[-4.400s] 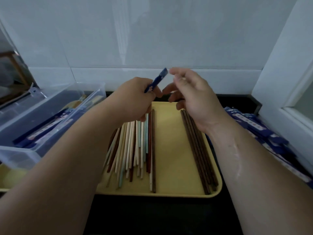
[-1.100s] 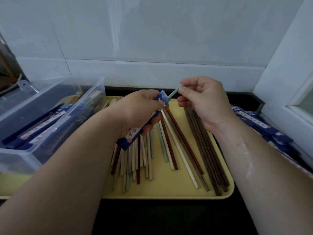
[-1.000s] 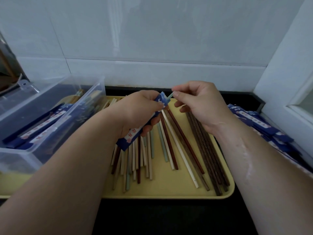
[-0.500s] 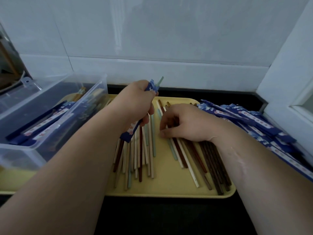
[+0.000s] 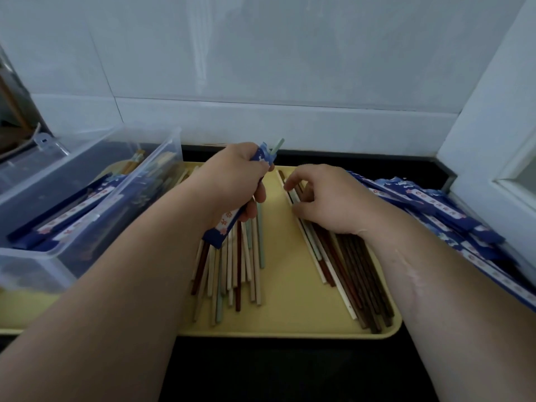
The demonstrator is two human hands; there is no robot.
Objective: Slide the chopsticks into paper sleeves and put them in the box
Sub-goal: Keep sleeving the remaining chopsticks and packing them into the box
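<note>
We see a black desk [image 5: 290, 369] under white wall tiles [image 5: 261, 53], carrying a yellow tray [image 5: 290, 329] of loose chopsticks [image 5: 232, 271]. A clear box [image 5: 34, 256] holding sleeves sits at the desk's left edge, and paper sleeves [image 5: 435, 210] pile up by the right edge. The left hand's [image 5: 232, 181] grip is clamped on a blue sleeve [image 5: 226, 227], with a green chopstick [image 5: 277, 146] poking from its far end. The right hand [image 5: 333, 198] curls over the tray's right bundle, its grip seemingly pinching a pale chopstick [image 5: 293, 197].
</note>
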